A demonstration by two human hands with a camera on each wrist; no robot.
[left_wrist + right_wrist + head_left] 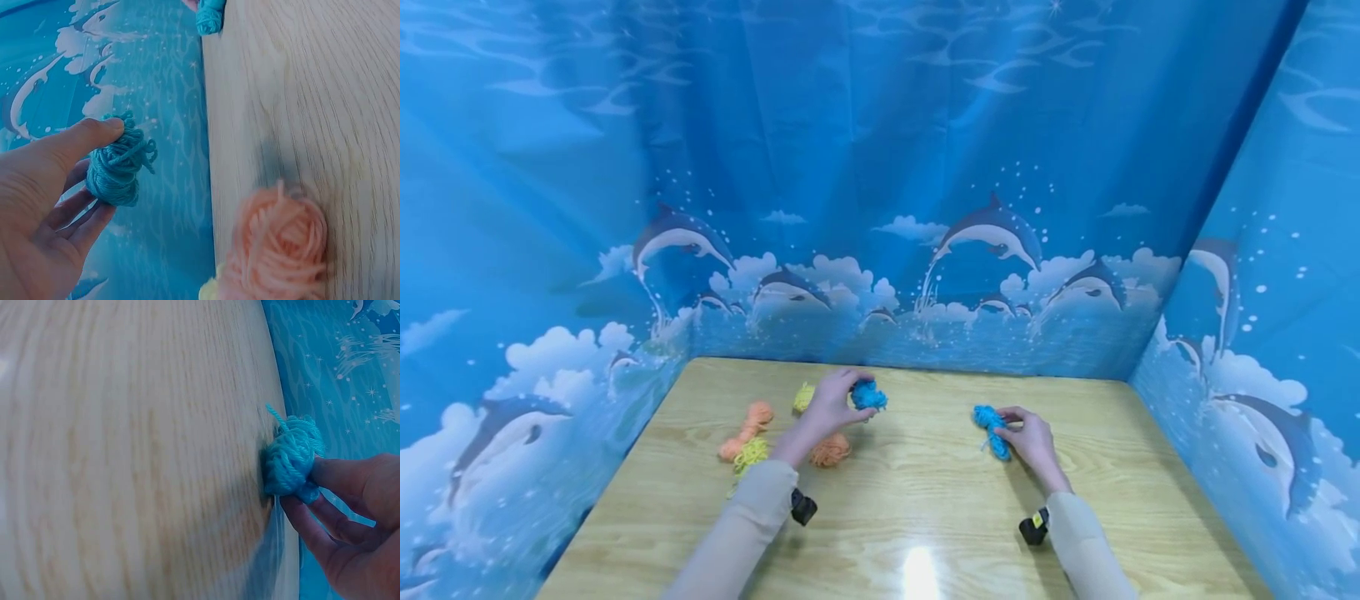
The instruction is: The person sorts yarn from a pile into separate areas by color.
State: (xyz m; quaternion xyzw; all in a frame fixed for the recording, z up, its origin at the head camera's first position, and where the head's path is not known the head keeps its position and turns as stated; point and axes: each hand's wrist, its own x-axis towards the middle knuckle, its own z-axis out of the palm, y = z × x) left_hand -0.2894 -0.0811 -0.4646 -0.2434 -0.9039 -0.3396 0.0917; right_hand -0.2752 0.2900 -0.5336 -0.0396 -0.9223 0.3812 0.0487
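Observation:
My left hand [832, 406] grips a small bundle of blue yarn [868, 395] between thumb and fingers, raised over the table; loose loops stick out of the bundle [115, 164] in the left wrist view. On the right, my right hand [1032, 437] pinches a second blue yarn skein [992, 431], narrow in the middle with two bulging ends. In the right wrist view this skein [292, 456] is at the tabletop, thumb on one side and fingers on the other. An orange yarn bundle [831, 451] lies below the left hand.
Left of the left forearm lie an orange skein [747, 431] and a yellow skein [751, 455]. Another yellow bundle [803, 397] sits behind the left hand. The wooden table [925, 492] meets a blue dolphin-print curtain [865, 167] at its back and sides.

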